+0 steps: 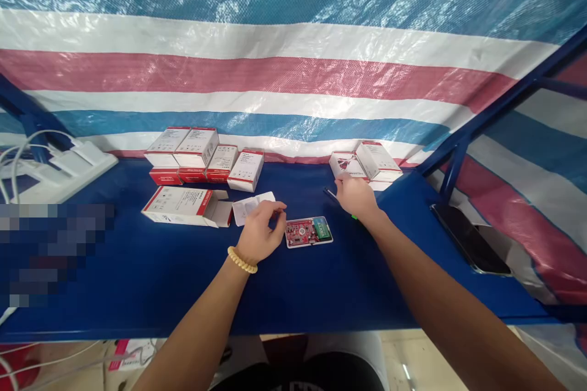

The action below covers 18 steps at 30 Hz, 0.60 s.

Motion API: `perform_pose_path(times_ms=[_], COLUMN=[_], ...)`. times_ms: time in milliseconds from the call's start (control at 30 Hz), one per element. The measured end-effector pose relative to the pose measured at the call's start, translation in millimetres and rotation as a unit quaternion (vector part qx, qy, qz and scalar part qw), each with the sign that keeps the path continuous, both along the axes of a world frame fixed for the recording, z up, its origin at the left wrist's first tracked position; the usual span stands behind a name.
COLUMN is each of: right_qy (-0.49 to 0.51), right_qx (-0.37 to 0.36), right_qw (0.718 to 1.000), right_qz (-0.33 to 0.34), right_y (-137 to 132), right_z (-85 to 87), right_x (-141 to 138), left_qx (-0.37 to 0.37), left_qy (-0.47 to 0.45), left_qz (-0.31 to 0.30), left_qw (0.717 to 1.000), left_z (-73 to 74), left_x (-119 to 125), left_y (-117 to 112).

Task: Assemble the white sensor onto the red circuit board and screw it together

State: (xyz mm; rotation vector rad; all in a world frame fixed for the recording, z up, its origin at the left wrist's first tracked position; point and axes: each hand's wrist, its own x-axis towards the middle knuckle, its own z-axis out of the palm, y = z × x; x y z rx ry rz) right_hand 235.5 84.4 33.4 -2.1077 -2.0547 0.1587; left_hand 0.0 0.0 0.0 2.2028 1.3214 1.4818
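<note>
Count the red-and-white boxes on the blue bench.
7 visible: four in the back-left row, one open box lying before them, two at back right by the right hand. More may be hidden.

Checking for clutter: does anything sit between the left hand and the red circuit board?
Nothing visible does. The left hand rests directly beside the red circuit board in its white tray, with only bare blue table between.

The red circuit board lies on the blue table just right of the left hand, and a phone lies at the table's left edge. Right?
Not quite: the head view shows the phone at the blue table's right edge. The red circuit board does lie just right of the left hand.
</note>
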Motion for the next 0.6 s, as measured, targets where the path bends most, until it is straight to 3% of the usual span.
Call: perform_pose_path(times_ms=[100, 133, 233, 333, 400, 467, 533, 600], right_qy=[0.089, 0.182, 0.428, 0.6, 0.646, 0.623, 0.55, 0.439], right_qx=[0.026, 0.028, -0.025, -0.134, -0.166, -0.142, -0.058, 0.087], right_qw=[0.994, 0.978, 0.885, 0.774, 0.733, 0.759, 0.824, 0.891], right_qz=[0.058, 0.102, 0.181, 0.153, 0.132, 0.129, 0.121, 0.073], right_y=[-33.8, -46.2, -76.8, -92.5, -98.0, -101.6, -102.8, -100.9], right_z=[9.8, 9.1, -3.1, -17.1, -19.8, -17.6, -15.0, -17.0], right_x=[-18.7, -25.6, -43.4, -53.6, -56.2, -53.8, -42.1, -17.4], left_qx=[0.014, 0.023, 0.054, 0.081, 0.094, 0.103, 0.096, 0.077], left_qy=[0.008, 0.014, 0.01, -0.017, -0.031, -0.035, -0.033, -0.032], left_qz=[-0.015, -0.028, -0.073, -0.107, -0.123, -0.134, -0.121, -0.079], left_qw=[1.0, 0.999, 0.996, 0.991, 0.987, 0.985, 0.987, 0.993], left_z=[1.1, 1.6, 1.2, -1.7, -3.0, -2.1, 1.3, 5.8], left_x=[6.4, 9.3, 18.4, 24.3, 25.5, 24.6, 21.4, 15.7], left_y=[-0.9, -1.6, -5.0, -9.2, -11.2, -11.7, -10.8, -9.1])
